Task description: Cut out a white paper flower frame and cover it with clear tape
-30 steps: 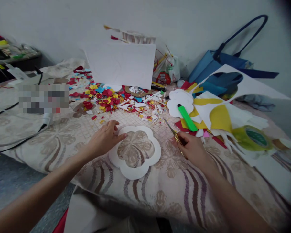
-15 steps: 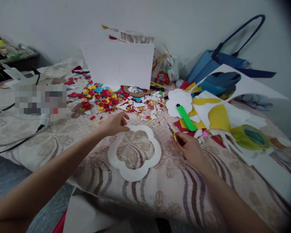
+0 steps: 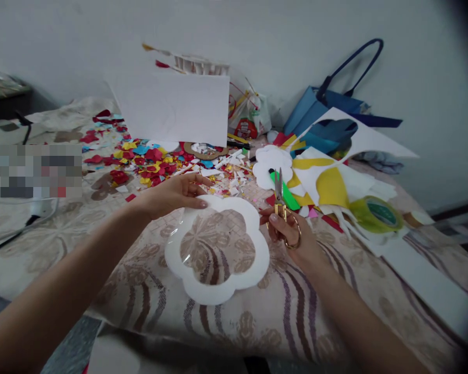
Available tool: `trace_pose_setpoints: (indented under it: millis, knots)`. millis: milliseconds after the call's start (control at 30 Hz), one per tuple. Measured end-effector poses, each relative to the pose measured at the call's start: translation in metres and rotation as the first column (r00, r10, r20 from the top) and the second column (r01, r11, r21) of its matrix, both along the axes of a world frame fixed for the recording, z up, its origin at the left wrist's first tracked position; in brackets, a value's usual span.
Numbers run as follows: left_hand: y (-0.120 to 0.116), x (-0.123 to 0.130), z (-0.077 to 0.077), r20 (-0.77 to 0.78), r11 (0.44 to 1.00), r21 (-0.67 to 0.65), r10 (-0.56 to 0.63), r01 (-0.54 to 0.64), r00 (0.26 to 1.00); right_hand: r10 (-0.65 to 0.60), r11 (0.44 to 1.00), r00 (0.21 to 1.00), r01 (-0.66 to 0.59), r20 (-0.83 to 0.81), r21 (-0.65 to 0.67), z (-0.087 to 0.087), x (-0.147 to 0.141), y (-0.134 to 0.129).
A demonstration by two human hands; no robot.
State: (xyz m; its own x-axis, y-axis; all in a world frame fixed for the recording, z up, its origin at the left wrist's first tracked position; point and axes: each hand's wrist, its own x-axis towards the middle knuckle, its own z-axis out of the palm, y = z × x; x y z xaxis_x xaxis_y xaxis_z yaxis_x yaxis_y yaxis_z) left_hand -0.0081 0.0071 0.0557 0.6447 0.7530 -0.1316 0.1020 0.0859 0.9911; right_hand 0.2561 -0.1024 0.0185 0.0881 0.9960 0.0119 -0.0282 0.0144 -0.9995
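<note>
A white flower-shaped paper ring [image 3: 212, 294] stands out in front of me over the patterned cloth. Shiny glints at its left side and in its opening look like clear film. My left hand [image 3: 175, 197] grips the ring's upper left rim, thumb on top and the other fingers reaching past the edge. Gold-handled scissors [image 3: 280, 200] are in my right hand [image 3: 296, 236], blades pointing up and away, close together. That hand is beside the ring's right edge; whether it touches the ring I cannot tell.
Coloured paper scraps [image 3: 152, 161] lie beyond the ring, before an upright white sheet [image 3: 175, 109]. To the right are a green marker-like object [image 3: 290, 197], white flower cut-outs [image 3: 263, 163], yellow sheets [image 3: 331, 186], a tape roll [image 3: 378, 214] and a blue bag [image 3: 304, 111].
My left hand has taken hold of the ring's rim, and the ring looks slightly nearer. In my right hand the scissors have turned more upright. The view has shifted right.
</note>
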Motion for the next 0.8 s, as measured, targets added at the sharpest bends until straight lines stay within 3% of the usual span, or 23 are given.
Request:
trace_pose_setpoints:
  millis: [233, 433, 600, 700, 800]
  knots:
    - [0.003, 0.019, 0.012, -0.031, 0.998, -0.011, -0.057, 0.056, 0.998, 0.039, 0.999, 0.999, -0.039, -0.016, -0.004, 0.006, 0.000, -0.003]
    - [0.008, 0.022, 0.010, -0.007, 0.997, -0.077, -0.022, 0.021, 1.000, 0.021, 0.999, 0.999, -0.022, -0.032, -0.031, 0.012, 0.002, -0.001]
    - [0.013, 0.027, 0.001, -0.040, 0.981, -0.100, -0.170, 0.165, 0.985, 0.062, 0.998, 0.997, -0.062, 0.039, -0.002, 0.011, 0.005, 0.004]
    - [0.013, 0.036, 0.002, -0.079, 0.967, -0.101, -0.240, 0.232, 0.968, 0.142, 0.988, 0.988, -0.138, 0.067, -0.066, 0.012, 0.005, 0.005]
    - [0.013, 0.039, 0.009, -0.071, 0.973, -0.084, -0.221, 0.215, 0.973, 0.136, 0.985, 0.990, -0.130, 0.040, -0.114, 0.010, 0.004, 0.005]
